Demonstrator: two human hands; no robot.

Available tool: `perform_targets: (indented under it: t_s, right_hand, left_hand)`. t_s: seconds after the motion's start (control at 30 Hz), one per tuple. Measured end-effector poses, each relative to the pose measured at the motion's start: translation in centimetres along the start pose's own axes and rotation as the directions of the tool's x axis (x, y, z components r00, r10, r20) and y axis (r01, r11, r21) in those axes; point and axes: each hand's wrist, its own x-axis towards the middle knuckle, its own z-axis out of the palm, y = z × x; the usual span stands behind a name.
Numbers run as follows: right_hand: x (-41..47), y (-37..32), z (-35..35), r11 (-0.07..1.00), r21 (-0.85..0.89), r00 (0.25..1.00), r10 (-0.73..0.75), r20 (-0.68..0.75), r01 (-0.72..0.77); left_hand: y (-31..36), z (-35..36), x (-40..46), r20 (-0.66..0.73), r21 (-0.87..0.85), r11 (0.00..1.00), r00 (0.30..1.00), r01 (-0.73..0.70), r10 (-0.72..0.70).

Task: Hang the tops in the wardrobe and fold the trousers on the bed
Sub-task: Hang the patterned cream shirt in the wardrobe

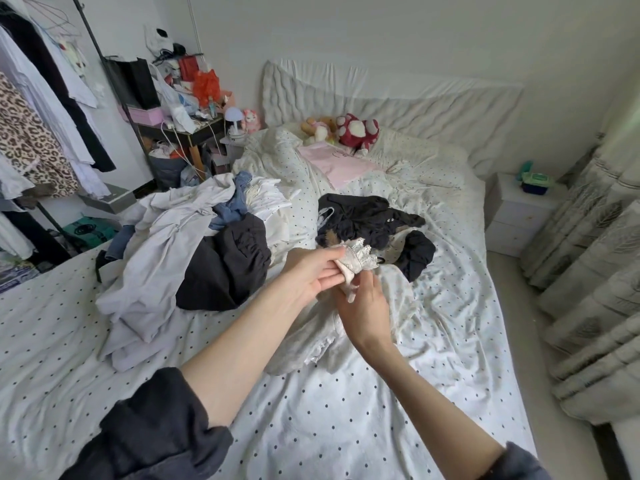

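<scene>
Soft toys, among them a red-and-white plush [358, 130], sit against the padded white headboard [391, 98], beside a pink pillow [337, 164]. A cluttered black side table [180, 131] carries an orange plastic bag [206, 85] and a pink box [143, 116]. A white nightstand [516, 216] holds a green tissue pack [535, 181] near patterned curtains [595, 271].
</scene>
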Motion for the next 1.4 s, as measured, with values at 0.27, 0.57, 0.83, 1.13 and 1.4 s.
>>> perform_targets:
  t_s: [0.27, 0.57, 0.83, 1.13, 1.4]
  right_hand:
    - [4.8, -3.1, -5.2, 0.964, 0.127, 0.972, -0.232, -0.028, 0.234]
    - [7.4, -10.1, -10.4, 0.838, 0.234, 0.809, -0.54, 0.231, 0.492]
    - [8.4, -18.5, -9.5, 0.725, 0.168, 0.717, -0.688, 0.113, 0.668]
    - [-2.6, -33.8, -0.9, 0.47, 0.52, 0.444, -0.877, 0.184, 0.714]
    - [-23.7, -42.1, 6.9, 0.189, 0.754, -0.003, -0.969, 0.246, 0.629]
  left_hand:
    - [1.1, -4.6, 0.7, -0.113, 0.355, 0.86, 0.897, -0.366, 0.428]
    - [1.2, -5.1, -0.1, -0.008, 0.53, 0.505, 0.591, -0.681, 0.806]
    - [8.3, -13.2, -7.0, -0.182, 0.645, 0.427, 0.415, -0.634, 0.892]
    - [6.5, -26.6, -26.4, -0.303, 0.805, 0.432, 0.344, -0.407, 0.889]
    - [-9.0, -33.8, -41.6, -0.694, 0.71, 0.704, 0.157, -0.017, 0.703]
